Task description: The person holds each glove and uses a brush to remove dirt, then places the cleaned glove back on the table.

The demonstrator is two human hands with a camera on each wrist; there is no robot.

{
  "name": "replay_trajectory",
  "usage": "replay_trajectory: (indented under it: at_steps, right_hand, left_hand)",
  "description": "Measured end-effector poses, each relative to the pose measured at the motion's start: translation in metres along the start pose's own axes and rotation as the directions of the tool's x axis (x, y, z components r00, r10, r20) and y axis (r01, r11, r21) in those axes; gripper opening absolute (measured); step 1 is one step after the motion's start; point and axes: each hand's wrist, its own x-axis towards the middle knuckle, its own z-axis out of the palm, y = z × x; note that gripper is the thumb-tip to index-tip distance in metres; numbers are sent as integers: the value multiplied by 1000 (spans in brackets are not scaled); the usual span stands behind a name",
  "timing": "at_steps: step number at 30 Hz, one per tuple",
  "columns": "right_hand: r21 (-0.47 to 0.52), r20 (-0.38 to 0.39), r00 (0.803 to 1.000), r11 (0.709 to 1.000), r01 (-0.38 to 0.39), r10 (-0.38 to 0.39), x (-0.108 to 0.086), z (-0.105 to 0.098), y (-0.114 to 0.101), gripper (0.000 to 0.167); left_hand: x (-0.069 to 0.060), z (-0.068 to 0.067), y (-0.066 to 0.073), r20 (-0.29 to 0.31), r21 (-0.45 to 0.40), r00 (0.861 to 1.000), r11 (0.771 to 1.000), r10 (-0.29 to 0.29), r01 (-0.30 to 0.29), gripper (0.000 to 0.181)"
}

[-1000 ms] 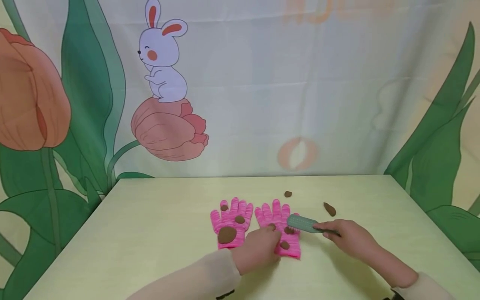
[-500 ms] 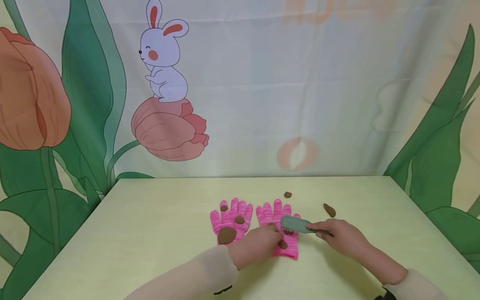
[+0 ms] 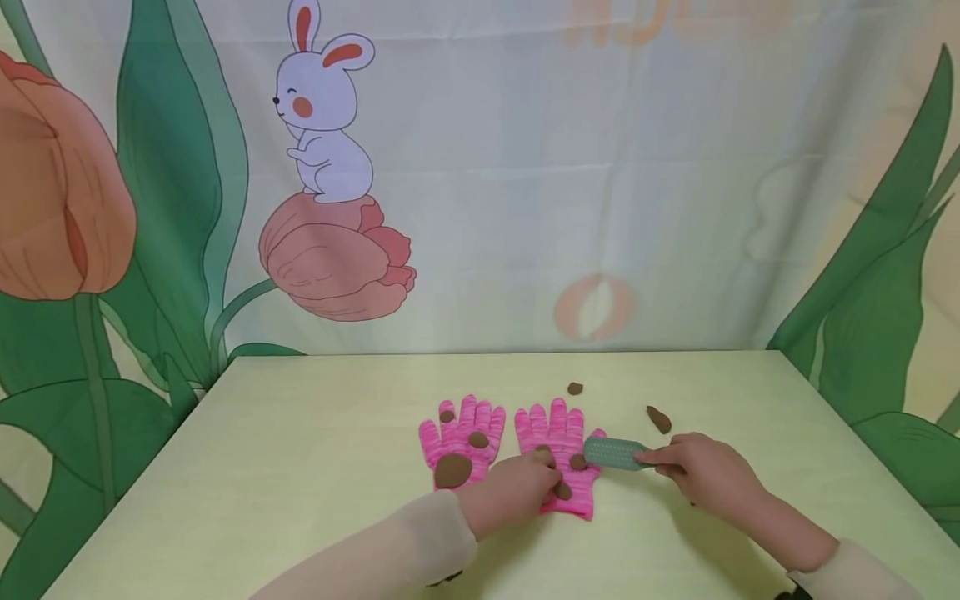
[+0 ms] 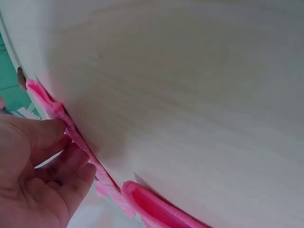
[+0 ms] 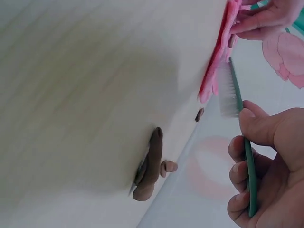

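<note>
A pair of pink knitted gloves lies flat on the table, fingers pointing away. Several brown patches dot the left glove [image 3: 459,450] and the right glove [image 3: 558,429]. My left hand [image 3: 513,493] pinches the left side of the right glove between thumb and curled fingers; in the left wrist view the glove edge [image 4: 78,137] runs along its fingertips. My right hand [image 3: 708,475] grips a green brush [image 3: 617,454] by its handle. In the right wrist view, pale bristles [image 5: 227,92] face the glove. The brush head is over the right glove's thumb side, beside a brown patch.
Two loose brown lumps lie on the pale table [image 3: 300,458]: a small lump [image 3: 575,388] behind the right glove and a longer lump [image 3: 659,418] behind my right hand. A printed cloth [image 3: 480,183] with a rabbit and tulips hangs along the table's far edge.
The brush first moved left across the right glove's brown patch, then back to the right, uncovering the patch. The right glove has turned slightly, its cuff shifting left. My left hand keeps its hold.
</note>
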Motion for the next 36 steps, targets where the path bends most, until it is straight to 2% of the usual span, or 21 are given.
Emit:
replay_trajectory:
  at_steps: [3, 8, 12, 18, 21, 24, 30, 31, 34, 36]
  right_hand:
    - [-3, -25, 999, 1000, 21, -21, 4, 0, -4, 28]
    - [39, -28, 998, 997, 63, -62, 13, 7, -14, 28]
    - [8, 7, 998, 998, 57, -57, 11, 10, -12, 28]
    - [-44, -13, 997, 996, 73, -73, 6, 2, -2, 28]
    - [-74, -37, 995, 994, 85, -88, 7, 0, -3, 27]
    - [-67, -38, 996, 995, 74, -77, 10, 0, -5, 26]
    - [79, 68, 998, 997, 6, -11, 13, 2, -7, 27]
    - [87, 71, 997, 996, 8, -14, 14, 2, -7, 27]
    - [54, 47, 997, 997, 57, -60, 13, 4, -7, 27]
    - [-18, 9, 996, 995, 94, -93, 11, 5, -6, 28]
  left_hand:
    - [0, 0, -4, 23, -33, 1000, 999, 19, -18, 12]
    - [0, -2, -7, 58, -141, 998, 990, 0, 8, 33]
    - [0, -3, -6, 64, -174, 998, 984, -18, 29, 32]
    - [-3, -4, -6, 54, -132, 998, 991, -21, 28, 27]
    - [-3, -2, -7, 39, -76, 999, 997, 5, -2, 21]
    - [-3, -2, -6, 58, -46, 998, 999, 14, -11, 17]
    - [-5, -4, -5, 137, 81, 990, 996, 34, -46, 44]
    - [-5, -4, -5, 142, 81, 989, 996, 35, -46, 46]
    - [-5, -5, -8, 138, -18, 990, 1000, 26, -24, 45]
    - [-5, -4, -10, 124, -98, 992, 995, 16, -4, 43]
